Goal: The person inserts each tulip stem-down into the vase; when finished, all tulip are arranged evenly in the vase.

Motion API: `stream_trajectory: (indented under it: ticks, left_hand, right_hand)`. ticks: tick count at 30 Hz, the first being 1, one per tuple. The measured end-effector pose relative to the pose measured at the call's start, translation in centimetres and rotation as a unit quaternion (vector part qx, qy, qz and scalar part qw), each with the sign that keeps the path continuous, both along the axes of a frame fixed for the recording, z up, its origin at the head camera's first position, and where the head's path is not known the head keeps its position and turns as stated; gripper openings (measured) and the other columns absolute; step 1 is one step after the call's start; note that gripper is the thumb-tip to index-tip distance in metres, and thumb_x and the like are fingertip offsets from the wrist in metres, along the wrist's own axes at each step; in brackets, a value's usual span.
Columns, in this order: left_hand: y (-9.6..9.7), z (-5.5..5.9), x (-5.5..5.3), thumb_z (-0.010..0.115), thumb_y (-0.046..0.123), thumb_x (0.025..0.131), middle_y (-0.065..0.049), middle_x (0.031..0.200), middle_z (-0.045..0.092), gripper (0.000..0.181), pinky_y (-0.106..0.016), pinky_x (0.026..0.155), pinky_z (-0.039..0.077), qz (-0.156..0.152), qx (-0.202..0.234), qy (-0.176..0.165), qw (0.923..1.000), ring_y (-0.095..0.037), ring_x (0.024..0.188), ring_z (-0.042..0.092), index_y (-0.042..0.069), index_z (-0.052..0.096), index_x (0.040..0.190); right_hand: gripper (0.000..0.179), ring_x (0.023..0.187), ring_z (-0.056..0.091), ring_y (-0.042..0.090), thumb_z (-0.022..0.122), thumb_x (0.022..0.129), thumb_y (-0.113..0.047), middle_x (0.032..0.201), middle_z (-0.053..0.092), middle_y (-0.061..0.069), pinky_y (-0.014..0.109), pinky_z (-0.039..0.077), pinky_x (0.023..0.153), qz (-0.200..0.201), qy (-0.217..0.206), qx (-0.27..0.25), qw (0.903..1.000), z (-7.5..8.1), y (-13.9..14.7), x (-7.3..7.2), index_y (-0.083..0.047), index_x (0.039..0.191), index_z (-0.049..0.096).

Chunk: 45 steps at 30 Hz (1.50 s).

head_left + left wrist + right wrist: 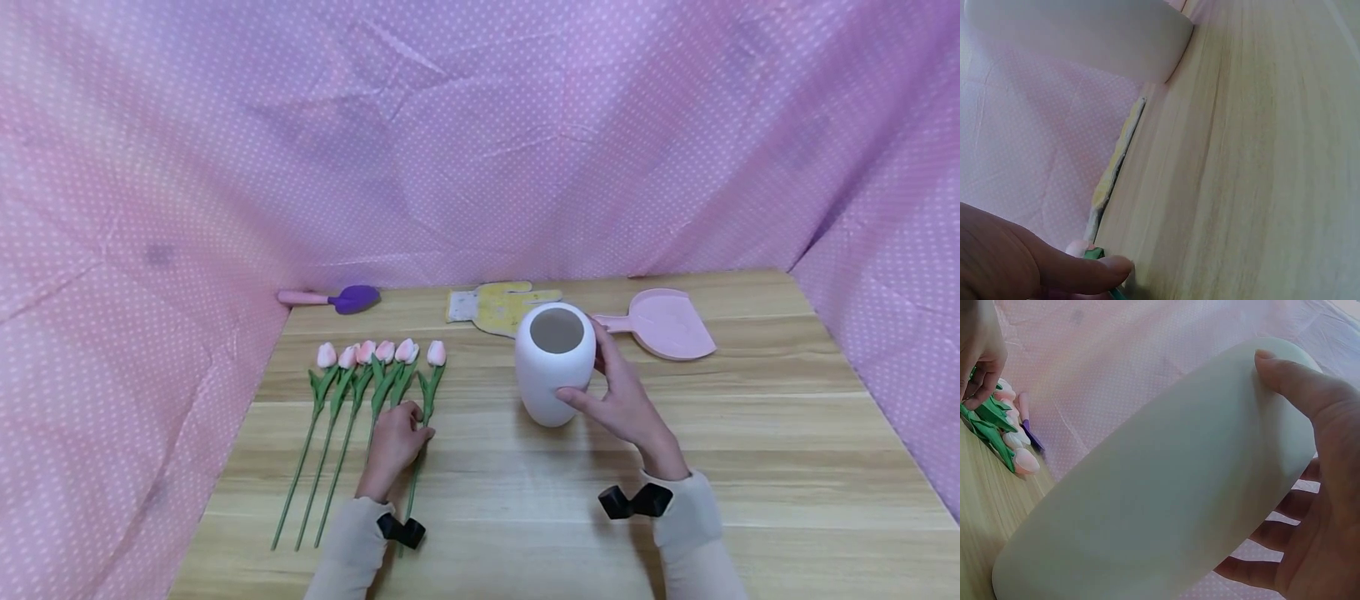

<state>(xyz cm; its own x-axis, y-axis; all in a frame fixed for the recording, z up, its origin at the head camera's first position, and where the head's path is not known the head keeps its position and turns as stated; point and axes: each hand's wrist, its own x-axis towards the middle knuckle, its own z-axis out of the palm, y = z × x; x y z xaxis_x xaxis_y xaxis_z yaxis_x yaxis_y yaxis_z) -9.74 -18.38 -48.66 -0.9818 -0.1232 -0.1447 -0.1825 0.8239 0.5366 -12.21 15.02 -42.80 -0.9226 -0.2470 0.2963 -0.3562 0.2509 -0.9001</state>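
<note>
A white vase stands upright on the wooden table, mouth open. My right hand wraps its right side, with the thumb in front and the fingers behind. In the right wrist view the thumb presses on the vase. Several pink tulips with green stems lie in a row to the left. My left hand lies over the rightmost stems and pinches a tulip stem under the thumb. The vase's base shows in the left wrist view.
Along the back edge lie a purple trowel with a pink handle, a yellow glove and a pink dustpan. Pink dotted cloth walls the table on three sides. Bare wood stretches to the right and front.
</note>
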Motion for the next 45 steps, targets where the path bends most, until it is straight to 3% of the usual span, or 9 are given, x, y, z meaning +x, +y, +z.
stream_trajectory:
  ticks: [5,10,17,20,24,29,36,45]
  left_hand:
    - [-0.1,-0.2,-0.1,0.079,0.008,0.081,-0.005,0.069,0.058,0.017,-0.024,0.055,0.039,0.002,0.011,-0.001,0.9999,-0.016,0.063,0.051,0.002,0.064,0.085]
    - [-0.4,-0.4,-0.2,0.078,0.004,0.081,-0.006,0.068,0.06,0.013,-0.023,0.05,0.042,0.005,0.044,0.0,0.999,-0.014,0.056,0.051,0.0,0.066,0.085]
    - [-0.7,-0.5,0.1,0.075,-0.001,0.083,-0.006,0.068,0.059,0.012,-0.024,0.04,0.049,0.03,0.14,-0.032,0.9892,-0.013,0.045,0.053,-0.002,0.065,0.089]
    - [-0.8,-0.6,0.1,0.074,-0.002,0.084,-0.005,0.068,0.06,0.012,-0.026,0.042,0.051,0.049,0.198,-0.055,0.9774,-0.013,0.047,0.054,-0.004,0.065,0.092]
    - [-0.9,-0.8,-0.1,0.071,-0.006,0.086,-0.004,0.068,0.059,0.014,-0.026,0.044,0.054,0.072,0.286,-0.077,0.9525,-0.012,0.051,0.055,-0.008,0.064,0.097]
    - [-1.4,-1.0,-0.4,0.068,-0.007,0.088,-0.001,0.067,0.059,0.02,-0.024,0.046,0.055,0.071,0.363,-0.09,0.9245,-0.011,0.051,0.056,-0.013,0.06,0.106]
    - [-2.1,-1.0,-0.3,0.062,-0.008,0.091,0.003,0.069,0.065,0.019,-0.025,0.051,0.06,0.069,0.431,-0.096,0.8944,-0.009,0.054,0.062,-0.011,0.055,0.108]
    - [-2.4,-1.1,0.0,0.059,-0.011,0.093,0.004,0.071,0.065,0.017,-0.029,0.056,0.063,0.096,0.493,-0.077,0.8614,-0.012,0.059,0.064,-0.006,0.05,0.106]
  right_hand:
    - [0.098,0.133,0.051,0.022,0.082,0.078,-0.008,0.148,0.051,0.005,0.043,0.046,0.111,-0.001,0.002,0.003,1.0,0.0,-0.1,0.0,-0.032,0.156,0.027]
    - [0.098,0.134,0.051,0.022,0.082,0.078,-0.008,0.148,0.051,0.005,0.042,0.046,0.112,0.001,0.002,0.004,1.0,0.1,-0.1,0.0,-0.032,0.156,0.027]
    - [0.098,0.134,0.05,0.023,0.083,0.079,-0.009,0.148,0.05,0.005,0.051,0.044,0.112,0.001,-0.006,0.005,1.0,0.2,-0.1,0.0,-0.033,0.156,0.027]
    - [0.097,0.134,0.05,0.022,0.082,0.079,-0.01,0.148,0.05,0.005,0.048,0.045,0.112,0.0,-0.007,0.006,1.0,0.1,-0.1,0.0,-0.032,0.156,0.027]
    - [0.097,0.133,0.051,0.021,0.082,0.079,-0.01,0.148,0.05,0.005,0.03,0.045,0.112,-0.002,-0.006,0.008,0.9999,0.1,0.0,0.0,-0.031,0.156,0.027]
    - [0.097,0.133,0.051,0.021,0.082,0.079,-0.009,0.147,0.051,0.004,0.019,0.044,0.109,-0.002,-0.003,0.006,1.0,0.1,0.1,0.0,-0.031,0.156,0.027]
    - [0.097,0.134,0.05,0.022,0.082,0.079,-0.009,0.148,0.051,0.006,0.016,0.043,0.108,0.001,-0.002,0.004,1.0,0.1,0.0,-0.1,-0.031,0.156,0.027]
    - [0.097,0.135,0.05,0.021,0.082,0.08,-0.01,0.148,0.051,0.005,0.017,0.042,0.109,0.0,-0.007,0.005,1.0,0.1,0.0,-0.1,-0.033,0.156,0.026]
